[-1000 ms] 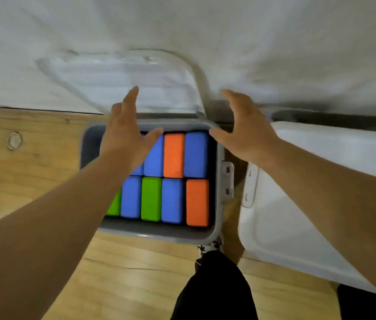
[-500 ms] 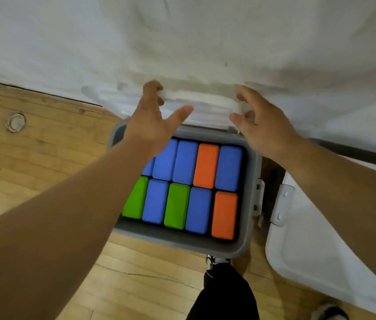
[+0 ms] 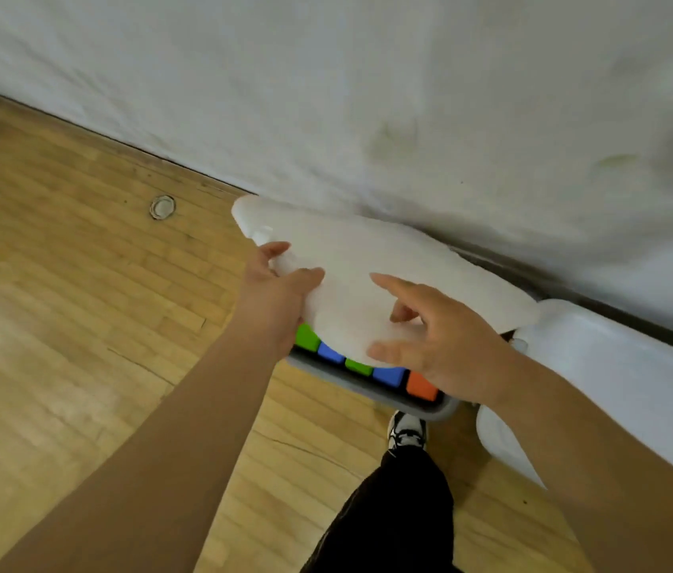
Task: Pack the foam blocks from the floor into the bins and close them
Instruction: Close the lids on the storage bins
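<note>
Wooden floor (image 3: 78, 324) ran beneath the grey bin (image 3: 351, 383), with white sheeting behind it. At the bin's left side my left hand (image 3: 273, 295) gripped the white lid (image 3: 368, 250) by its edge, thumb on top, to steer it down. Foam blocks (image 3: 388, 376) filled the bin, only the near row uncovered. Over the bin my right hand (image 3: 438, 345) lay on the lid, fingers (image 3: 392, 283) spread loose, to press it shut. A white bin (image 3: 636, 386) sat to the right.
</note>
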`<state>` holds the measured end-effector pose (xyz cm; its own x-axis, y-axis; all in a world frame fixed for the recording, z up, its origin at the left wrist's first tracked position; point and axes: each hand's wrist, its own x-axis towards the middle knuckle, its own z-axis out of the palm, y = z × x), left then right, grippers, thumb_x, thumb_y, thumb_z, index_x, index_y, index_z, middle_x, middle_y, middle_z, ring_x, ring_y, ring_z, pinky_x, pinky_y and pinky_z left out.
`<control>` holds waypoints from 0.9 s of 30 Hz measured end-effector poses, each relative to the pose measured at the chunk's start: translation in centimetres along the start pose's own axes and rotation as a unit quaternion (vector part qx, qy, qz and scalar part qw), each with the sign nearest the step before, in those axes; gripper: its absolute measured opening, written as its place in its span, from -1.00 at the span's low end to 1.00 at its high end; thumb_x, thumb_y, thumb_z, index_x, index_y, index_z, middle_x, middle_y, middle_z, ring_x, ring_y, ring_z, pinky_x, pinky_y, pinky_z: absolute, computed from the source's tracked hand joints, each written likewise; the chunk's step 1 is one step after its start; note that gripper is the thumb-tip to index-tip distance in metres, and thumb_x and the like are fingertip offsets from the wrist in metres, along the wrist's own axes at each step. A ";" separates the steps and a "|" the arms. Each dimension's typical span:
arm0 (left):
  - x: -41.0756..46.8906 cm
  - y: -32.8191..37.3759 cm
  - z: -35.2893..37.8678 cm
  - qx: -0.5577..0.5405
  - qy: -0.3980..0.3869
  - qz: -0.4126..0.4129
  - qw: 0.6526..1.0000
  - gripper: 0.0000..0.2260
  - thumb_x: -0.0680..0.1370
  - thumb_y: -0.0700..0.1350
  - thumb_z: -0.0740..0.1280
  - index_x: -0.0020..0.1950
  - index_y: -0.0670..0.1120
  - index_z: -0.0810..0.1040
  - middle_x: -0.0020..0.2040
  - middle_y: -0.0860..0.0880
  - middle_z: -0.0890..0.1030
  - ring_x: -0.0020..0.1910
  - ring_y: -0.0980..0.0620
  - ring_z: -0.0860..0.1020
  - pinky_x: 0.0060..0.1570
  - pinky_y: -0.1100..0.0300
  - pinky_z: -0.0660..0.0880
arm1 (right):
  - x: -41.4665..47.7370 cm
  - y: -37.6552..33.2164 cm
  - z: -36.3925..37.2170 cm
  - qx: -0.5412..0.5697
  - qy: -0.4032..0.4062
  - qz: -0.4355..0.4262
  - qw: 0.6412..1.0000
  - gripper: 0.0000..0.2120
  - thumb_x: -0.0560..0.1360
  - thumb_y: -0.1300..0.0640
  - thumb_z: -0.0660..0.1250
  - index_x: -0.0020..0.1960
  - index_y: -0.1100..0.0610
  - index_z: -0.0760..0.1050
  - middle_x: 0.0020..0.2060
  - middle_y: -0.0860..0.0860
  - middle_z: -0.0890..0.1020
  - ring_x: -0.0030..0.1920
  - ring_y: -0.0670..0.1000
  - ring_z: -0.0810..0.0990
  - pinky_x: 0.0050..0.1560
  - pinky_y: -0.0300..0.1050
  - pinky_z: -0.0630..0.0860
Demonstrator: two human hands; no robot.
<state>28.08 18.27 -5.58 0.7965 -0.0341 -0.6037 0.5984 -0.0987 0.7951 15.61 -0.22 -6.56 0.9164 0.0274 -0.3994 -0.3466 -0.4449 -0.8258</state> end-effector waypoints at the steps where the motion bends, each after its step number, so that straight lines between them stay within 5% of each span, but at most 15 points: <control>1: -2.4 0.4 -1.2 0.018 -0.021 0.018 0.999 -0.49 0.48 -0.34 0.46 0.34 0.02 0.42 0.21 -0.12 0.60 0.09 -0.13 0.66 -0.01 -0.11 0.66 | -2.1 -1.1 0.0 0.015 -0.010 0.018 1.000 -0.26 0.44 -0.27 0.45 0.52 -0.34 0.19 0.13 -0.24 0.45 0.12 -0.19 0.48 0.16 -0.18 0.43; 4: -10.0 2.1 -4.5 0.077 -0.095 0.077 0.989 -0.44 0.43 -0.31 0.46 0.29 0.17 0.46 0.19 -0.08 0.66 0.10 -0.11 0.68 -0.02 -0.09 0.65 | -8.8 -4.7 -0.1 -0.033 0.018 0.045 0.998 -0.27 0.47 -0.27 0.41 0.55 -0.31 0.15 0.27 -0.22 0.43 0.13 -0.19 0.49 0.21 -0.11 0.45; 11: -23.3 9.2 -8.4 0.195 -0.266 0.200 0.923 -0.40 0.48 -0.34 0.40 0.35 0.27 0.53 0.04 0.03 0.71 0.03 -0.04 0.69 0.04 0.01 0.59 | -22.7 -11.7 -4.6 -0.046 0.298 0.087 0.950 -0.08 0.46 -0.24 0.43 0.61 -0.23 -0.07 0.55 -0.07 0.17 0.51 0.01 0.27 0.45 0.07 0.33; 15: -27.0 13.3 -9.5 0.231 -0.360 0.252 0.868 -0.34 0.35 -0.25 0.42 0.39 0.23 0.53 -0.02 -0.25 0.64 -0.06 -0.25 0.61 0.01 -0.11 0.55 | -25.4 -14.7 -7.3 -0.062 0.363 0.094 0.925 0.00 0.47 -0.30 0.40 0.62 -0.21 -0.23 0.63 -0.10 -0.04 0.62 0.07 0.00 0.56 0.16 0.11; 18: -27.2 15.1 -10.7 0.204 -0.427 0.249 0.845 -0.32 0.35 -0.31 0.42 0.42 0.16 0.53 0.10 -0.43 0.60 0.01 -0.30 0.56 0.13 -0.21 0.48 | -25.0 -16.1 -8.5 -0.044 0.373 0.090 0.922 -0.06 0.49 -0.24 0.40 0.64 -0.15 -0.13 0.62 -0.07 0.07 0.60 0.07 0.09 0.55 0.13 0.15; 20: -26.1 15.6 -11.8 0.206 -0.434 0.249 0.841 -0.31 0.38 -0.34 0.41 0.45 0.14 0.50 0.07 -0.39 0.62 -0.02 -0.20 0.55 0.09 -0.08 0.47 | -23.7 -16.5 -8.6 -0.029 0.359 0.090 0.928 -0.21 0.53 -0.15 0.38 0.63 -0.15 0.03 0.58 -0.06 0.22 0.54 0.05 0.25 0.51 0.01 0.23; 23: -22.3 15.1 -14.0 0.247 -0.359 0.253 0.864 -0.30 0.46 -0.35 0.42 0.50 0.19 0.41 -0.22 0.04 0.61 -0.26 0.09 0.53 -0.11 0.24 0.47 | -20.2 -16.2 -7.9 -0.034 0.359 0.074 0.930 -0.44 0.61 -0.08 0.30 0.57 -0.17 0.25 0.52 -0.05 0.37 0.49 0.04 0.37 0.42 -0.12 0.28; 27: -13.7 11.7 -17.3 0.359 -0.220 0.228 0.878 -0.49 0.61 0.00 0.37 0.44 0.47 0.32 0.23 0.08 0.62 0.12 -0.03 0.61 0.12 0.03 0.58 | -11.5 -15.2 -4.4 -0.087 0.338 0.085 0.933 -0.54 0.63 -0.14 0.25 0.52 -0.20 0.33 0.40 0.05 0.47 0.41 0.12 0.44 0.36 -0.16 0.30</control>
<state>25.68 34.81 12.99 0.7338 -0.5983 -0.3218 -0.1090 -0.5713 0.8135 11.19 2.32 12.37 0.7877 -0.6027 -0.1278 -0.5155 -0.5311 -0.6725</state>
